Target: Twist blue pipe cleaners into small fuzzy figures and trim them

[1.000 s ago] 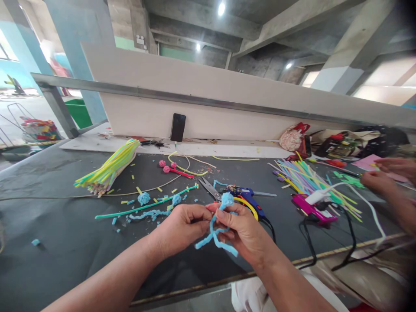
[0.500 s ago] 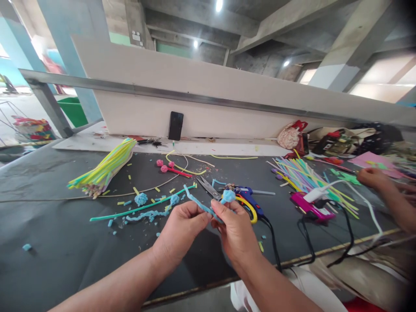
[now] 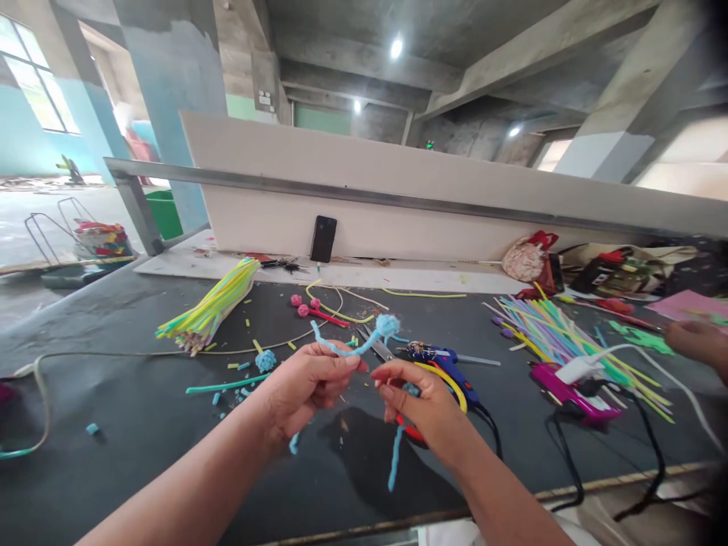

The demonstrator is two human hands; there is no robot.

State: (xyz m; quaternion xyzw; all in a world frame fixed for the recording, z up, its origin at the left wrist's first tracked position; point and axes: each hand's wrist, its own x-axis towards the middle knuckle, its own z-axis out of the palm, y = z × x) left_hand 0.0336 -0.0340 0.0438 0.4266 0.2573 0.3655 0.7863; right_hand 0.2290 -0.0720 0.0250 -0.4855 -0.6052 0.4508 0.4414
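Observation:
My left hand (image 3: 318, 383) pinches a light blue pipe cleaner (image 3: 335, 349), which has a fuzzy blue ball (image 3: 387, 326) at its right end. A short blue end (image 3: 294, 444) shows below that hand. Just to the right, my right hand (image 3: 418, 398) is curled, its fingertips close to the left ones. Some blue shows inside its fingers, and a blue strand (image 3: 394, 459) hangs beneath; the grip is partly hidden. Scissors with a yellow handle (image 3: 452, 383) lie behind the right hand, beside a blue glue gun (image 3: 440, 355).
A yellow-green pipe cleaner bundle (image 3: 213, 307) lies left, a mixed-colour pile (image 3: 557, 326) right. A magenta power strip (image 3: 574, 394) trails cables. Pink balls (image 3: 304, 303), another blue ball (image 3: 265, 360) and cut scraps dot the table. A phone (image 3: 323, 239) leans behind. A co-worker's hand (image 3: 697, 341) is at right.
The view has shifted. My hands have come slightly apart; the ball that stood at my right fingers now sits on the strand in my left hand. A blue strand now hangs below my right hand.

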